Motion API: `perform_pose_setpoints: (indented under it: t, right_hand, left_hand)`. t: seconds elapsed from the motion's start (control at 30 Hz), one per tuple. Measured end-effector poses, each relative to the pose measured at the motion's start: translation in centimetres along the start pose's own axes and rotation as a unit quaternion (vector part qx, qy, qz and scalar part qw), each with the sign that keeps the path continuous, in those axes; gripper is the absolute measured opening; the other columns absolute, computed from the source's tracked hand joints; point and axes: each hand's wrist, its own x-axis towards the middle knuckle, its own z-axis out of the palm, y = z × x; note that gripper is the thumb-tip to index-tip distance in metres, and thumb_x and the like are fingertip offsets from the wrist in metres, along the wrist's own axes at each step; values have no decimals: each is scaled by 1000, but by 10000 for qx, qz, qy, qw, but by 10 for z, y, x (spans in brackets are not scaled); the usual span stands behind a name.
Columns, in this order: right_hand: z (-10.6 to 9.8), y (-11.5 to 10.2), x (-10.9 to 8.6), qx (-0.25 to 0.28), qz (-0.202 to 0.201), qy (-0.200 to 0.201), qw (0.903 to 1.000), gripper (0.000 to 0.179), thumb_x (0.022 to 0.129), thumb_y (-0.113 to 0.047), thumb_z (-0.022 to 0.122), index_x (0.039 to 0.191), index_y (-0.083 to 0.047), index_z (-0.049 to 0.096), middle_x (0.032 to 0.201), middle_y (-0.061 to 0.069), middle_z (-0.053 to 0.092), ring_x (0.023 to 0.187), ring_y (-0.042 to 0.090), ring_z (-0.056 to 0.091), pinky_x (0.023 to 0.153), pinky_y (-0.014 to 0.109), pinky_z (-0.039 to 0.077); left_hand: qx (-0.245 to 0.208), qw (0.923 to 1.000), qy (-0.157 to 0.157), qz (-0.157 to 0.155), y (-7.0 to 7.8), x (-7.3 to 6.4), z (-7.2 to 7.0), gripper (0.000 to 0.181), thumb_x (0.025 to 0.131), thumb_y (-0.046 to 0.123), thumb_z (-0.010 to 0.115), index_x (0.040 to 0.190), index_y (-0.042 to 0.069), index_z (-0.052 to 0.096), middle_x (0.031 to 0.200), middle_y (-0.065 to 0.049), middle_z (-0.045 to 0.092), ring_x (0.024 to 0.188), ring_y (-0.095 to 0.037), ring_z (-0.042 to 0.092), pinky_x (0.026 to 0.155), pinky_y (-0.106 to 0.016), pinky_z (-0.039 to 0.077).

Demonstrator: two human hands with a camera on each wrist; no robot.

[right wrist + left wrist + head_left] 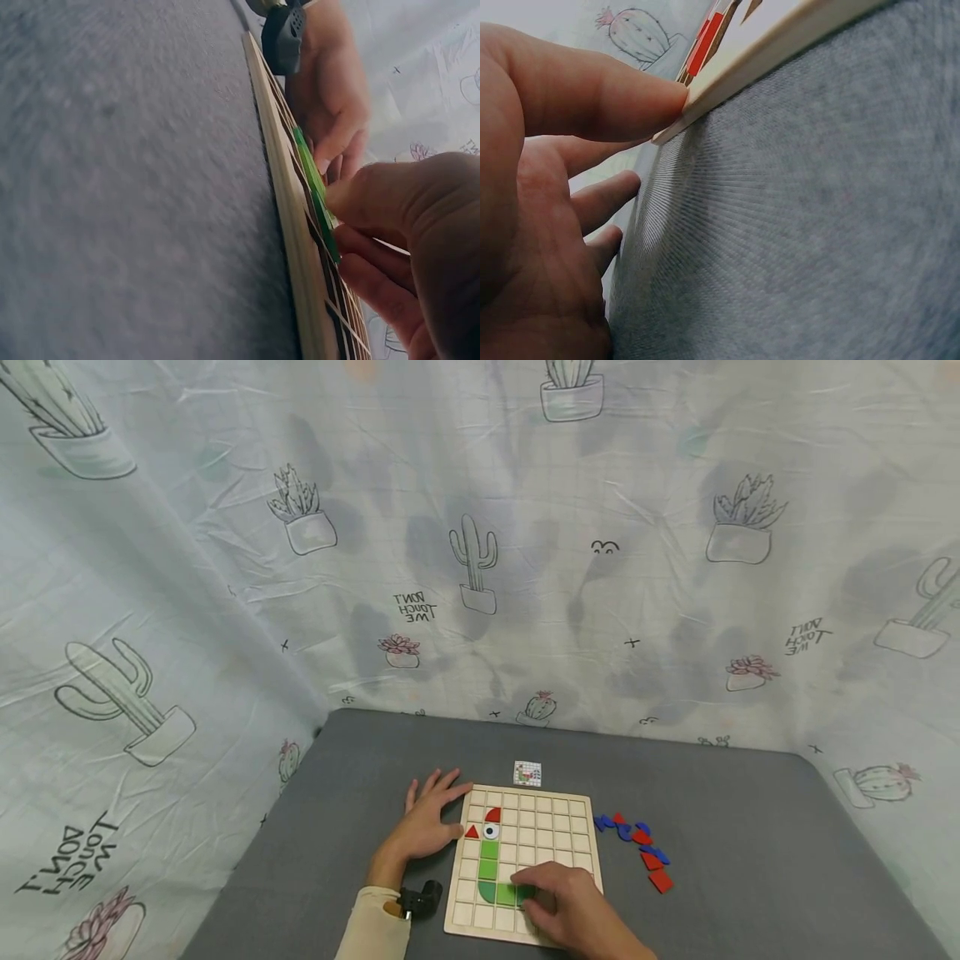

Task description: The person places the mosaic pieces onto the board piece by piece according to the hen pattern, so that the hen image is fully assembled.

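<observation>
the right hand [577,902] pinches a dark green piece [527,891] beside a light green square [506,894] on the wooden board [545,840]; the left hand [426,828], fingers spread wide, touches its left edge; loose red pieces [661,882] lie right, a card [527,773] beyond

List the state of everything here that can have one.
Wooden grid board: flat, partly filled
Left hand: fingers spread, thumb touching board edge
Right hand: pinching the dark green piece
Eye tile: in a cell
Loose red and blue pieces: off the board
Pattern card: lying face up
</observation>
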Motion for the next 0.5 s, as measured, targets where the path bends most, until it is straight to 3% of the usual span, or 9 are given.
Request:
perform_pose_setpoints:
  t: [0.2, 0.5]
  right_hand:
    - [6, -2, 3, -261, -134, 81, 9995, 33, 87, -4, 89, 116, -15, 81, 108, -8, 81, 97, 4, 75, 83, 23, 63]
    - [6, -7, 3, -348, 58, 79, 9993, 32, 85, -3, 90, 114, -14, 82, 106, -8, 82, 97, 3, 75, 82, 26, 65]
  left_hand:
    - [11, 10000, 0, -5, -2, 0, 0, 70, 87, 4, 77, 155, 11, 63, 175, -21, 38, 168, -51, 17, 131, -74, -6]
    - [58, 10000, -44, -46, -1, 1, 1, 69, 90, 5, 76, 157, 10, 62, 176, -21, 37, 168, -49, 16, 132, -73, -6]
